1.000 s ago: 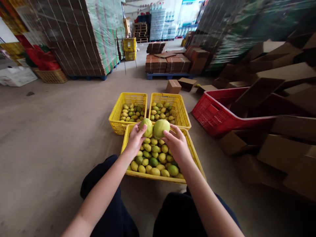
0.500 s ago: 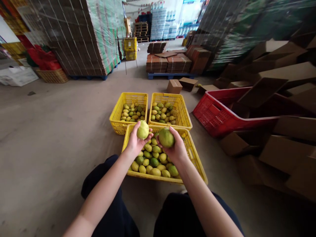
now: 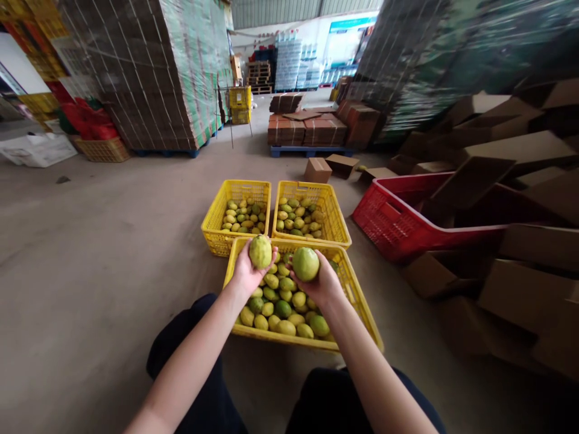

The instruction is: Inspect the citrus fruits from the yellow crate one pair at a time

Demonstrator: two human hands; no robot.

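Observation:
My left hand point(image 3: 245, 272) is wrapped round a yellow-green lemon point(image 3: 260, 252), fingers beneath and thumb along its left side. A rounder, greener lemon point(image 3: 306, 264) rests in my right hand point(image 3: 324, 282), the thumb at its upper right. Both fruits are held side by side, a little apart, over the near yellow crate point(image 3: 373, 328). Inside that crate lie several loose lemons point(image 3: 286, 327), yellow to dark green. My forearms and hands hide part of its contents.
Beyond stand two more yellow crates, left point(image 3: 212, 226) and right point(image 3: 339, 220), holding similar fruit. A red crate point(image 3: 384, 226) and a heap of cardboard boxes point(image 3: 520, 277) are on the right. Farther back, flattened cartons point(image 3: 307, 129) sit on a blue pallet point(image 3: 312, 152).
Both lemons stay in my hands but appear turned, showing different sides. The camera has tilted up slightly, so the crates sit lower in view.

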